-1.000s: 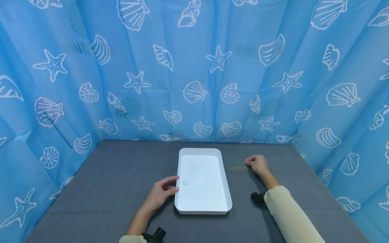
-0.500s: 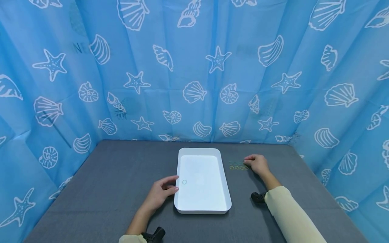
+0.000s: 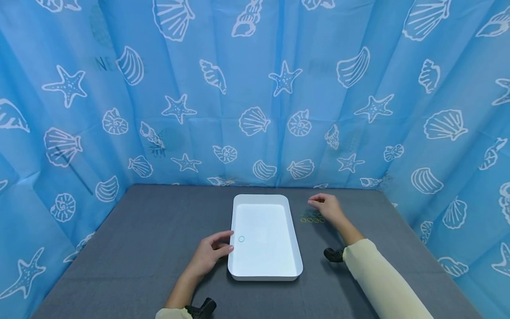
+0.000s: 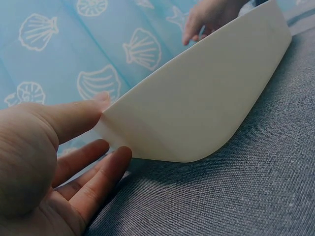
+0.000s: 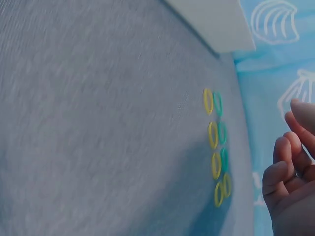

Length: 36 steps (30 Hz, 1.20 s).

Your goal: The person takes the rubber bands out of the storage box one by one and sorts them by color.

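Note:
A white rectangular tray [image 3: 264, 241] lies on the grey cloth with one thin green ring [image 3: 241, 239] inside, near its left wall. My left hand [image 3: 213, 252] touches the tray's left side; in the left wrist view the thumb [image 4: 81, 115] is at the rim and fingertips meet the outer wall. My right hand [image 3: 327, 207] hovers above the cloth right of the tray, fingers loosely bent, and no ring shows at its fingertips. Just below it lie two rows of small rings: yellow rings [image 5: 212, 135] in one, green rings [image 5: 222, 132] ending with a yellow ring [image 5: 227, 185] in the other.
Blue curtains [image 3: 255, 97] printed with shells and starfish surround the table's back and sides. Grey cloth [image 3: 159, 230] covers the tabletop. Each wrist wears a black device [image 3: 334, 255].
My right hand has lifted off the right end of the ring rows and moved up and left. A yellow ring shows where its fingertips were. My left hand has stayed at the tray.

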Available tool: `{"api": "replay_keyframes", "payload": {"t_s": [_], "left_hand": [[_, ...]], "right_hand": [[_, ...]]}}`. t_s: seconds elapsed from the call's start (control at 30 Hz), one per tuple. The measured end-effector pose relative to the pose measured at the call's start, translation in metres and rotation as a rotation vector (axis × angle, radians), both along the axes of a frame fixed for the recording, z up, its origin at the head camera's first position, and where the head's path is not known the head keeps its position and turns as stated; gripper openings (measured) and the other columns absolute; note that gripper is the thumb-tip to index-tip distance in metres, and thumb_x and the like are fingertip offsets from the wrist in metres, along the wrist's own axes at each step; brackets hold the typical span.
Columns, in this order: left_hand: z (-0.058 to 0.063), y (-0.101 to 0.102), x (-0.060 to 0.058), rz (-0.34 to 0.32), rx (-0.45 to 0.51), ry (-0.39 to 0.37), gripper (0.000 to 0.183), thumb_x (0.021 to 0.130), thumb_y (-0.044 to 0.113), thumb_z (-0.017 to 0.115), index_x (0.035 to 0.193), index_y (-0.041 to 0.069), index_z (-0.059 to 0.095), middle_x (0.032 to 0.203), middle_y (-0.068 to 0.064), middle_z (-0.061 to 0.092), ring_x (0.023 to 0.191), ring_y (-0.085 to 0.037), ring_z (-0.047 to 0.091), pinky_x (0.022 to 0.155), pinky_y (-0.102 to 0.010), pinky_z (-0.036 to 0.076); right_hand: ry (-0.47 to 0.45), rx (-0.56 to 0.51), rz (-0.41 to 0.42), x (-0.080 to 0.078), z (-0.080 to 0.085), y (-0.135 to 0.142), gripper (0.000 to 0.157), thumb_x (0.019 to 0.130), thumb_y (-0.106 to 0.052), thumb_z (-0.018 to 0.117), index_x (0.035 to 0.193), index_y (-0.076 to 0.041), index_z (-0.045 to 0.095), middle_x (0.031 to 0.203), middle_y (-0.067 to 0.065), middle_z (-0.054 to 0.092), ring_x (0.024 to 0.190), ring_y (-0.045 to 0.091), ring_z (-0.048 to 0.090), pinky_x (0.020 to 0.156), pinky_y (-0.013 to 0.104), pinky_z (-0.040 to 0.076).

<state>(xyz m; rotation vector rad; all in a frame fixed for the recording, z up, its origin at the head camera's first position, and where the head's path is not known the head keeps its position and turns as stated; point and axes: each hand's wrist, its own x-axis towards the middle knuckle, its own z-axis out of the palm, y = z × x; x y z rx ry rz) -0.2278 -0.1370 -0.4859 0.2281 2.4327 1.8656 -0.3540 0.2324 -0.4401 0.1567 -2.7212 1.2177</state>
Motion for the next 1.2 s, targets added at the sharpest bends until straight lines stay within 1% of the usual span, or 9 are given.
{"api": "replay_keyframes", "payload": {"t_s": [0.13,0.33,0.5,0.67,0.73,0.9,1.07,1.1,1.2], "left_hand": [[0.000,0.000,0.000,-0.001,0.000,0.001,0.044,0.077,0.024,0.065,0.118,0.019,0.053,0.111,-0.005,0.053,0.087,-0.017,0.055,0.071,-0.031,0.044],[-0.001,0.000,0.000,-0.008,0.007,0.006,0.044,0.077,0.025,0.065,0.119,0.018,0.052,0.112,-0.005,0.052,0.088,-0.017,0.055,0.072,-0.031,0.044],[-0.002,0.001,0.000,-0.019,0.014,0.009,0.045,0.077,0.025,0.065,0.119,0.018,0.052,0.113,-0.005,0.052,0.088,-0.018,0.055,0.072,-0.030,0.044],[-0.001,0.000,0.000,-0.020,0.019,0.009,0.044,0.077,0.024,0.065,0.119,0.018,0.052,0.114,-0.006,0.052,0.089,-0.018,0.055,0.072,-0.030,0.044],[-0.001,0.000,0.000,-0.020,0.024,0.009,0.044,0.077,0.024,0.065,0.119,0.018,0.052,0.113,-0.007,0.052,0.089,-0.019,0.055,0.072,-0.030,0.044],[-0.002,-0.001,0.000,-0.019,0.023,0.001,0.043,0.077,0.024,0.065,0.118,0.020,0.053,0.112,-0.005,0.053,0.089,-0.018,0.055,0.071,-0.030,0.044],[-0.002,-0.001,0.000,-0.006,0.017,-0.003,0.042,0.077,0.025,0.065,0.117,0.022,0.053,0.112,-0.004,0.053,0.089,-0.018,0.055,0.071,-0.031,0.044],[-0.001,-0.001,0.000,-0.004,0.018,-0.003,0.042,0.076,0.025,0.065,0.117,0.021,0.054,0.112,-0.004,0.053,0.089,-0.018,0.054,0.071,-0.031,0.045],[-0.001,0.000,0.000,-0.002,0.012,-0.003,0.043,0.076,0.025,0.065,0.117,0.020,0.053,0.113,-0.004,0.053,0.090,-0.018,0.054,0.072,-0.031,0.045]], "right_hand": [[-0.025,-0.021,0.038,-0.001,0.009,-0.013,0.021,0.081,-0.025,0.060,0.092,-0.006,0.063,0.086,0.008,0.059,0.073,0.023,0.053,0.060,0.032,0.042],[-0.038,0.032,0.080,-0.005,0.020,-0.032,0.023,0.081,-0.029,0.060,0.094,-0.010,0.062,0.087,0.005,0.058,0.074,0.020,0.051,0.062,0.032,0.042],[-0.077,0.022,0.136,-0.009,0.027,-0.051,0.021,0.081,-0.027,0.061,0.095,-0.011,0.062,0.087,0.004,0.057,0.076,0.019,0.050,0.063,0.032,0.042],[-0.128,0.011,0.230,-0.010,0.030,-0.075,0.027,0.079,-0.028,0.062,0.099,-0.010,0.062,0.085,0.002,0.056,0.076,0.020,0.049,0.062,0.031,0.042],[-0.143,0.005,0.268,-0.008,0.032,-0.084,0.027,0.080,-0.027,0.062,0.100,-0.010,0.061,0.085,0.003,0.056,0.078,0.024,0.050,0.064,0.033,0.043],[-0.184,0.018,0.358,-0.005,0.035,-0.102,0.017,0.080,-0.022,0.062,0.095,-0.014,0.062,0.082,0.002,0.057,0.081,0.031,0.053,0.068,0.042,0.044],[-0.241,0.037,0.492,-0.002,0.037,-0.116,0.017,0.080,-0.021,0.062,0.096,-0.014,0.062,0.085,0.001,0.059,0.077,0.022,0.053,0.068,0.042,0.044],[-0.248,0.042,0.518,-0.001,0.037,-0.118,0.018,0.080,-0.021,0.062,0.097,-0.013,0.062,0.086,0.001,0.059,0.076,0.020,0.053,0.068,0.041,0.044],[-0.273,0.042,0.587,0.001,0.034,-0.125,0.024,0.080,-0.020,0.062,0.101,-0.010,0.060,0.087,0.003,0.058,0.077,0.018,0.052,0.069,0.040,0.044]]}}
